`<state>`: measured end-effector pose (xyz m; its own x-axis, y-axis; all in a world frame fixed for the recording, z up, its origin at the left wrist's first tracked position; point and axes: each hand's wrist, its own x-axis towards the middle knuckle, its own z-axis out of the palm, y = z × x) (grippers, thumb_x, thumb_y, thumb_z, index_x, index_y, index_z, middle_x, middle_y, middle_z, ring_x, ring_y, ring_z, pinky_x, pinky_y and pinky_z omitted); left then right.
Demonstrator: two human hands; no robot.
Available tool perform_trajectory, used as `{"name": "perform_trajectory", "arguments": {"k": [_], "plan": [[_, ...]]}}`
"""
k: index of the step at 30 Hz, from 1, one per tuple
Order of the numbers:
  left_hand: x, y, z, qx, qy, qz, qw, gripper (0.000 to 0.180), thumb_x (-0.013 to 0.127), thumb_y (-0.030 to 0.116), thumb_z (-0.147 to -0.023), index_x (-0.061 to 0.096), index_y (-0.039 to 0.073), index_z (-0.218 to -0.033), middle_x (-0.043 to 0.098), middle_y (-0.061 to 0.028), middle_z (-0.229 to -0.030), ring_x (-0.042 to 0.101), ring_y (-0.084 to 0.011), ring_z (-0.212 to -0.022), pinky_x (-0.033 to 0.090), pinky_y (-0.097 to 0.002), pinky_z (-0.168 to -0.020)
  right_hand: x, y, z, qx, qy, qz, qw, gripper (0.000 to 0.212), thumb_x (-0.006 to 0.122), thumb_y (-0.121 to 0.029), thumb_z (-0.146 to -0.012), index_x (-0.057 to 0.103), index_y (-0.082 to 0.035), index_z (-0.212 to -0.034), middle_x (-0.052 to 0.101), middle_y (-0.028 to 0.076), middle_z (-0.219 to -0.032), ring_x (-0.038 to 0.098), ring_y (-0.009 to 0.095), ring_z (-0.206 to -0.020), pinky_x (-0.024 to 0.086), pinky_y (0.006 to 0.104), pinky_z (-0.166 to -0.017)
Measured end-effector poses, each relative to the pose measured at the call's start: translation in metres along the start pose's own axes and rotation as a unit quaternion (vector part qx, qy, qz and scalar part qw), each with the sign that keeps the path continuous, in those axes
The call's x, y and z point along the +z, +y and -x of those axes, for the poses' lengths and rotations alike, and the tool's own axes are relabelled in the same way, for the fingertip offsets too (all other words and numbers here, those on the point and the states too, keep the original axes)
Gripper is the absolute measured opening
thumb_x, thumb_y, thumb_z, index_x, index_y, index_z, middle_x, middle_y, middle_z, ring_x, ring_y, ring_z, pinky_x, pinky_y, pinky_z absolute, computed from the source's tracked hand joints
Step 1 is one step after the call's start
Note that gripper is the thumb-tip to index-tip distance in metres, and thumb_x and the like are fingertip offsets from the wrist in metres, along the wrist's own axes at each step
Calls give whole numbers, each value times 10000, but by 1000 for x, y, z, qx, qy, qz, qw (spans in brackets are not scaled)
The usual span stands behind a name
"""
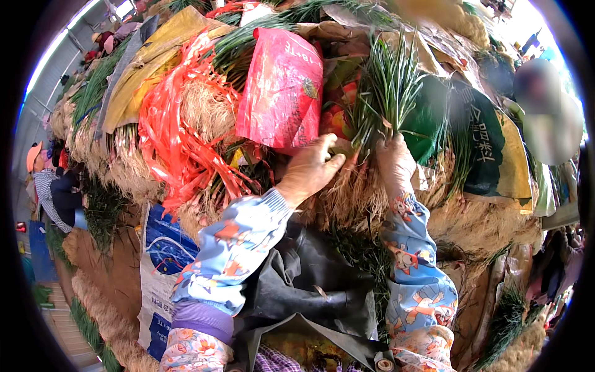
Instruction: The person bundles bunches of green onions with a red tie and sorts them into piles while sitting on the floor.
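My right hand (pixel 395 162) is closed around the lower end of a small bunch of green onions (pixel 393 84), with its green leaves pointing up. Just left of it, my left hand (pixel 310 170) reaches over the pile, thumb and fingers apart and nothing visible in them. Its fingertips are near the lower edge of a pinkish-red plastic sack (pixel 282 90). Beneath both hands lie more green onions (pixel 353 192) with long, pale, stringy roots. A tangle of red plastic ties (pixel 164 127) drapes over the roots further left.
A dark green sack (pixel 474 139) and a yellow-brown sack (pixel 158 62) cover parts of the heap. A blue and white sack (pixel 158 279) hangs below on the left. My lap has a black apron (pixel 310 279). At far left sits a person in striped clothing (pixel 52 192).
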<state>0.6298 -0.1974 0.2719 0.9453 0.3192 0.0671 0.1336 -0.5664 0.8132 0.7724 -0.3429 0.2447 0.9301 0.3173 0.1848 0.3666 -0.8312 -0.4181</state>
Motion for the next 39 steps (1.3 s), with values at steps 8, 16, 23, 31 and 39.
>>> {"name": "perform_trajectory", "arguments": {"k": [8, 16, 23, 31, 39], "plan": [[-96, -28, -22, -84, 381, -385, 836, 789, 693, 315, -684, 293, -56, -1255, 516, -193, -1045, 517, -305, -944, 404, -421, -799, -3, -7, 4, 20, 0, -32, 999, 383, 600, -268, -764, 464, -49, -1046, 595, 166, -890, 580, 349, -829, 461, 424, -705], [-52, 22, -79, 158, 324, -461, 811, 101, 493, 153, -791, 499, 114, -884, 549, -40, -658, 531, -225, -734, 331, -486, -830, -19, 9, 2, 26, 68, -30, 997, 288, 603, -279, -763, 480, -59, -904, 589, 137, -826, 577, 328, -764, 452, 409, -652], [27, 14, -65, 115, 49, -196, 972, 314, 525, 279, -819, 514, 67, -1050, 553, -158, -995, 547, -320, -899, 457, -404, -755, -2, -7, 10, 33, 23, -30, 999, 425, 543, -380, -790, 502, -52, -1057, 614, 151, -908, 585, 336, -833, 457, 399, -719], [-172, -43, -102, 179, 267, -514, 795, 299, 536, 411, -803, 620, 185, -979, 606, -11, -977, 477, -243, -1009, 312, -492, -807, -15, -3, 9, 48, 47, -62, 996, 388, 626, -270, -708, 514, -74, -1024, 602, 152, -880, 578, 337, -823, 453, 398, -685], [-313, -77, -3, -71, 95, -567, 815, 451, 555, 350, -785, 455, 163, -1183, 465, -86, -1247, 342, -292, -1223, 185, -555, -1000, -5, -3, 10, 43, 16, -52, 998, 356, 515, -327, -799, 502, -120, -1089, 601, 164, -964, 567, 363, -876, 444, 405, -713]]}}
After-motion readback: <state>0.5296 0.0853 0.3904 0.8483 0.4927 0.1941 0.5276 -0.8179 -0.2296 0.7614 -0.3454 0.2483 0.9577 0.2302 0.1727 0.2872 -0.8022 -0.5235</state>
